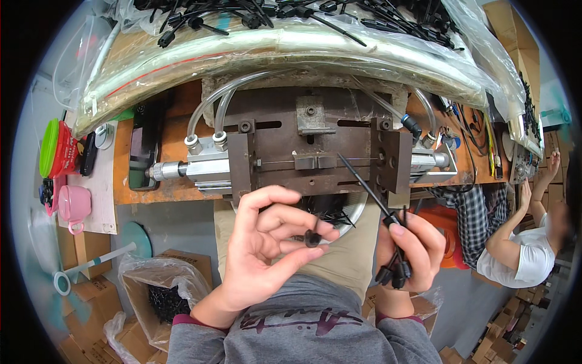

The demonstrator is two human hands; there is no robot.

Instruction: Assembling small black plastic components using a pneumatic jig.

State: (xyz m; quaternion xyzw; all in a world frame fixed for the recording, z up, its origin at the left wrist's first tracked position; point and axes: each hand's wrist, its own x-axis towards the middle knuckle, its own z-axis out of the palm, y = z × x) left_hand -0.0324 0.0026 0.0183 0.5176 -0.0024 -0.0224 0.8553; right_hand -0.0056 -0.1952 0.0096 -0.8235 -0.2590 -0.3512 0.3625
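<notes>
My left hand is raised in front of the bench with its fingers curled. Between thumb and fingertips it pinches a small black plastic part with a rounded end. To its right, my right hand is closed round several black rod-shaped plastic parts with knobbed ends. One long thin rod among them points up and left toward the jig. Just beyond both hands stands a dark brown metal jig, with a small metal block at its middle. Neither hand touches the jig.
Pneumatic cylinders with clear hoses flank the jig. More black parts lie on a plastic-covered surface behind. A pink cup stands at left, above a lined carton of black parts. Another person sits at right.
</notes>
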